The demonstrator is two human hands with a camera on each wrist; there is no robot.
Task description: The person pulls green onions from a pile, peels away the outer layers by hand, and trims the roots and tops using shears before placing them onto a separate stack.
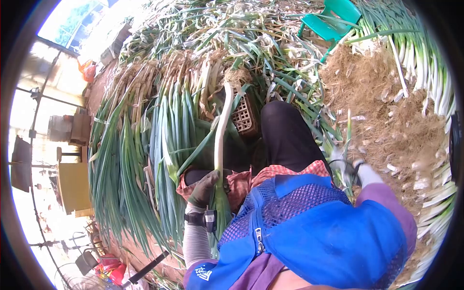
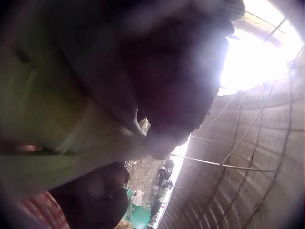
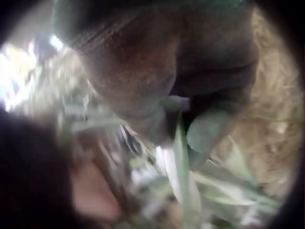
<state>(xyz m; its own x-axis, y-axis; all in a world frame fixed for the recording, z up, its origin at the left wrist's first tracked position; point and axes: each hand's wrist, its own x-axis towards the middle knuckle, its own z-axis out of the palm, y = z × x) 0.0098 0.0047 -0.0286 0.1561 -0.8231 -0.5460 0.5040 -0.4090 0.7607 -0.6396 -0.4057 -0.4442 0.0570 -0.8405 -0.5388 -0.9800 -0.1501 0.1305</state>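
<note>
My gloved left hand (image 1: 204,189) grips a long green onion (image 1: 221,130) where its white stalk turns green. The onion stands root end away from me, with a tuft of dry roots (image 1: 237,75) at the far tip and its leaves running down by my lap. In the left wrist view its pale green part (image 2: 71,129) fills the left side. My right hand (image 1: 345,169), blurred in the head view, is low at my right side over leaf scraps. Up close in the right wrist view, its gloved fingers (image 3: 209,129) pinch a thin green-and-white leaf strip (image 3: 182,167).
Bundles of green onions (image 1: 128,145) lie to the left, roots away from me. A brown plastic crate (image 1: 245,116) stands before my knees. Root trimmings (image 1: 377,111) cover the ground at right, bordered by cleaned white onions (image 1: 437,87). A green chair (image 1: 333,21) stands beyond.
</note>
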